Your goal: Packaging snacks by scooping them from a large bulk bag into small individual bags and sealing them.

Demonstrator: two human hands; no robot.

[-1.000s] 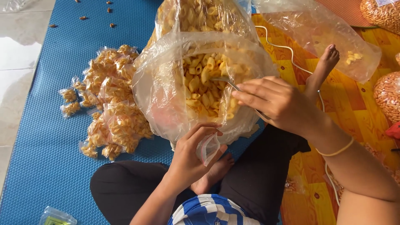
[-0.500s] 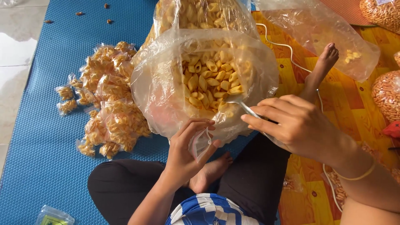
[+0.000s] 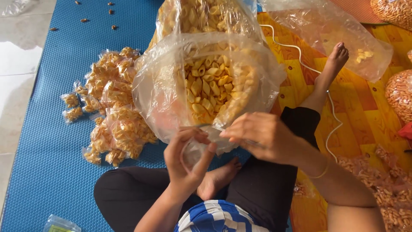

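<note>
A: Near the front lip of the big bag (image 3: 171, 86), the spoon (image 3: 205, 125) is out now. A second ago its bowl was buried in the yellow snacks (image 3: 212, 88); half a second ago it was lifting clear at the right.

B: And it has crossed left?

A: Yes, to the small bag (image 3: 191, 148), which the left hand (image 3: 186, 161) pinches open just below the big bag's rim. The right hand (image 3: 257, 135) is closed around the spoon's handle, and the two hands have come nearly together.

B: Anything on the spoon?

A: Can't tell; the bowl is edge-on and partly behind the fingers.

B: So the scoop looks carried over to the small bag's mouth.

A: I'd judge so. The filled packets (image 3: 113, 111) at the left on the blue mat (image 3: 47, 172) lie as before.
</note>
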